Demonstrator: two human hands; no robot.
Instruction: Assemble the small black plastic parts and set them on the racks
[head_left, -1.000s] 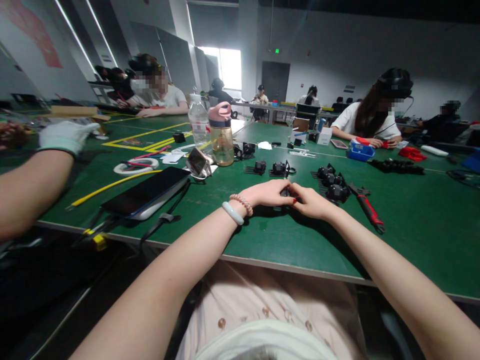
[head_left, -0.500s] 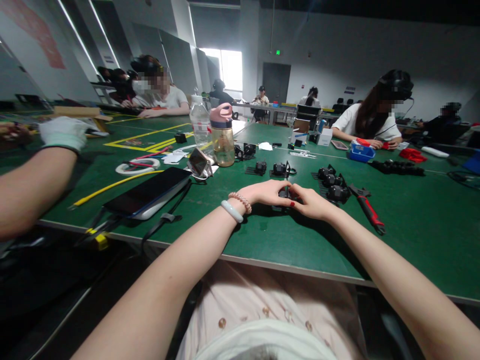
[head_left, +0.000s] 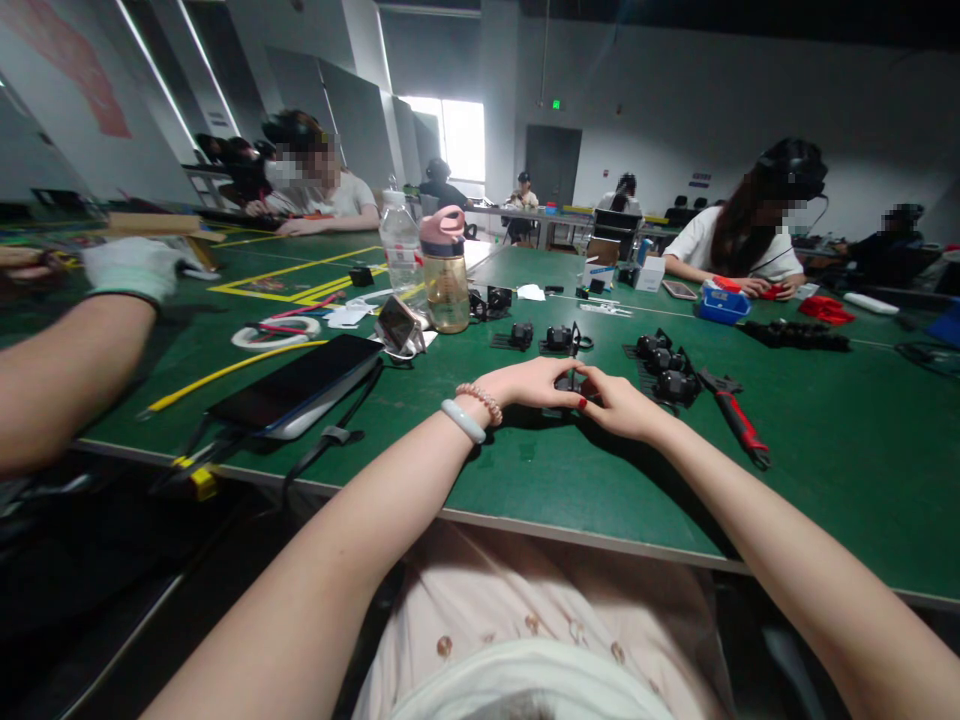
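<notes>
On the green table (head_left: 480,470), my left hand (head_left: 532,382) and my right hand (head_left: 621,404) meet with curled fingers around a small black device (head_left: 568,384). Its exact kind is hard to make out, since the fingers cover most of it. A thin black upright piece rises just behind the fingertips. Beyond my hands sit similar black devices (head_left: 559,338) on flat dark bases. To the right of my right hand is a cluster of more such black devices (head_left: 664,368). An adjustable wrench (head_left: 736,415) with a red and black handle lies beside that cluster.
Left of my arm lie a phone-like black slab (head_left: 300,380), a yellow cable (head_left: 232,375) and a white cable coil (head_left: 274,332). Farther back stand a drinking bottle (head_left: 447,285) and a blue box (head_left: 722,303). A co-worker's gloved hand (head_left: 131,268) is at far left.
My fingers have shifted very slightly around the black device. At far left, the co-worker's gloved hand has moved a little to the right.
</notes>
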